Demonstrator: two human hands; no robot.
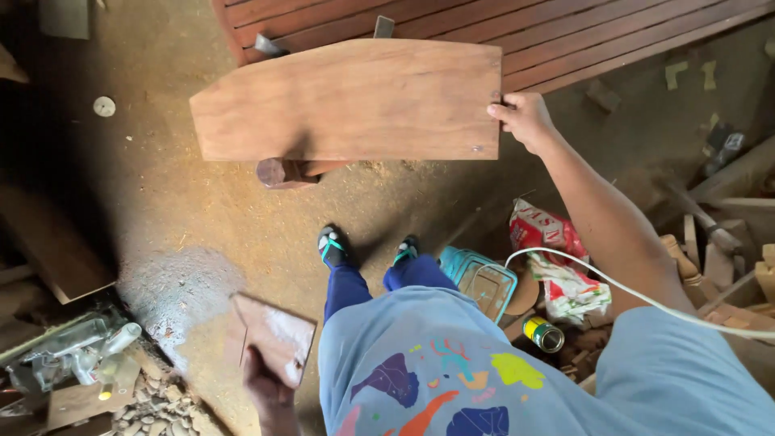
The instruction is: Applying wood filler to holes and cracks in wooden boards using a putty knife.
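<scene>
Clutter rings the person's feet: a red-and-white printed bag (547, 242) and a small tin can (543, 333) on the right, a teal wire basket (482, 278) just beside the sandals, a white cable (638, 295) arching over the right arm, and glass bottles (89, 343) among offcuts and pebbles at lower left. A red slatted wooden panel (565, 32) lies behind the work. The right hand (523, 119) is closed on the right end of a broad curved wooden board (347, 101) — thumb on its face, fingers behind the edge — holding it above a dark turned wooden leg (286, 171). The left hand (262, 379), low at the person's side, grips a small flat wood piece (274, 335) by its lower corner. The floor (186, 242) is packed earth dusted with sawdust — a dim, crowded workshop.
</scene>
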